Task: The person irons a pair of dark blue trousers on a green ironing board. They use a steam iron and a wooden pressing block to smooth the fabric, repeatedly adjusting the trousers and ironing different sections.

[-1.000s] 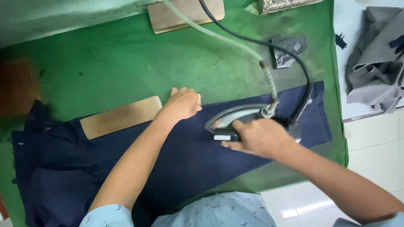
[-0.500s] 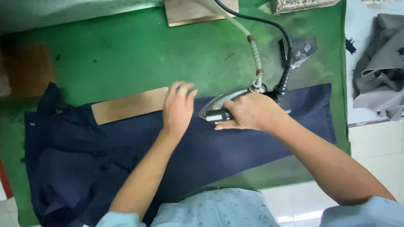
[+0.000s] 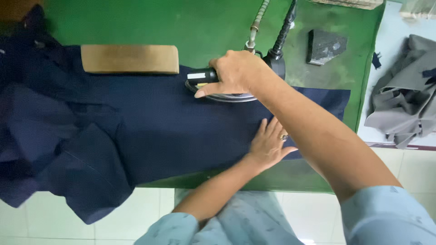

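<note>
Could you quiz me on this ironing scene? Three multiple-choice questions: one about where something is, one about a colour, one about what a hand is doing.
1. Where does the wooden block lie?
A. on the upper edge of the cloth, left of the iron
B. on the floor
C. under the grey clothes

2. What colour is the cloth being pressed?
A. red
B. dark blue
C. white

3. What is the right hand doing?
A. resting open on the floor
B. lifting the grey clothes
C. gripping the iron's handle

Answers:
1. A: the block sits at the cloth's far edge on the green table, left of the iron.
2. B: the fabric is navy throughout.
3. C: its fingers wrap the handle, while the left hand lies flat on the cloth.
</note>
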